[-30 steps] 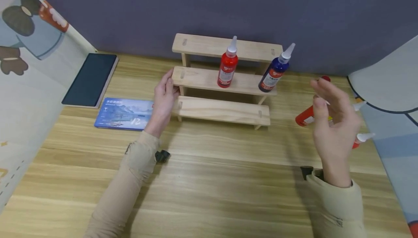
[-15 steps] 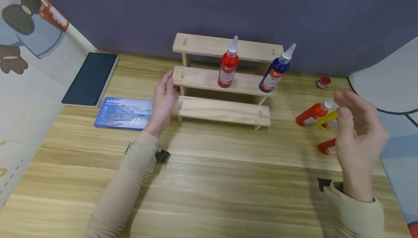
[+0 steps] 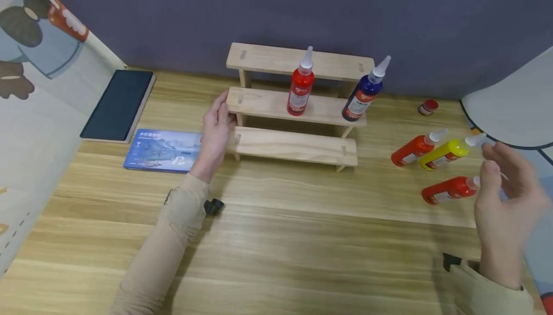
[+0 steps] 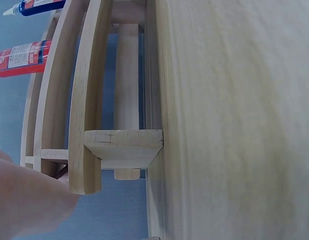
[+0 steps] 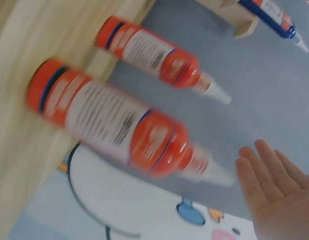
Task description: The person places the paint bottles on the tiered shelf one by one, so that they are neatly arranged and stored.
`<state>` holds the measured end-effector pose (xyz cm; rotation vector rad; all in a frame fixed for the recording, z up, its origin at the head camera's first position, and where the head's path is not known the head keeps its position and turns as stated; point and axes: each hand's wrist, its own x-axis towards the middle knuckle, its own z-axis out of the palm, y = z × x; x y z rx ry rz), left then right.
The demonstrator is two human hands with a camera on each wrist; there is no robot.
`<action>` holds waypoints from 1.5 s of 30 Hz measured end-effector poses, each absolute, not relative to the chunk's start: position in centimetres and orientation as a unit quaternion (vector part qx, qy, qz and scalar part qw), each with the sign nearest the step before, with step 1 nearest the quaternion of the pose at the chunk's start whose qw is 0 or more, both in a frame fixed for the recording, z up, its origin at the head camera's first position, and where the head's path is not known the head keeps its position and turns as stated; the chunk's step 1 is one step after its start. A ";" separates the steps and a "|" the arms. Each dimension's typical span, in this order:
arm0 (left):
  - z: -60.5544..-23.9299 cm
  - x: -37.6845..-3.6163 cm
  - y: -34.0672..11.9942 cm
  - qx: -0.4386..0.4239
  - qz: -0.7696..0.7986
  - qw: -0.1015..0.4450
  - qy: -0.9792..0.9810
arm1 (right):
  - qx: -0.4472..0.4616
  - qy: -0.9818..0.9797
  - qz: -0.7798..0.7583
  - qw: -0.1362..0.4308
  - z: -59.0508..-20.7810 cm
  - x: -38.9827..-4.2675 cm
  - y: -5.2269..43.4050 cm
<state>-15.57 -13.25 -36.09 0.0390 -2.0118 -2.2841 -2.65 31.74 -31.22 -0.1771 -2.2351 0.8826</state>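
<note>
My left hand grips the left end of a three-step wooden rack; in the left wrist view its fingertips go out of sight behind the steps. On the middle step stand a red paint bottle and a dark blue paint bottle, both with pointed white nozzles. Over at the right my right hand hovers with relaxed fingers and holds nothing. Nearest to it stands another red bottle, whose nozzle it partly hides in the head view. Behind that are a yellow bottle and a red bottle.
A small red-lidded jar sits at the back right of the wooden table. To the left lie a blue box with a landscape picture and a dark notebook. A dark panel bounds the back.
My right hand has moved right and toward me, uncovering the yellow bottle, the red bottles and the jar. The left hand stays on the rack.
</note>
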 end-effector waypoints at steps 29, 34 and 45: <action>-35.9 -15.6 -13.3 0.002 -0.746 0.052 -0.664 | -0.240 -0.898 0.349 0.119 -35.5 -1.8 36.8; -35.9 -15.6 -13.3 0.002 -0.748 0.051 -0.662 | -0.230 -0.910 0.328 0.104 -36.0 -1.7 37.1; -36.1 -15.4 -13.3 0.004 -0.746 0.049 -0.665 | -0.180 -0.928 0.311 0.099 -36.7 -1.4 37.7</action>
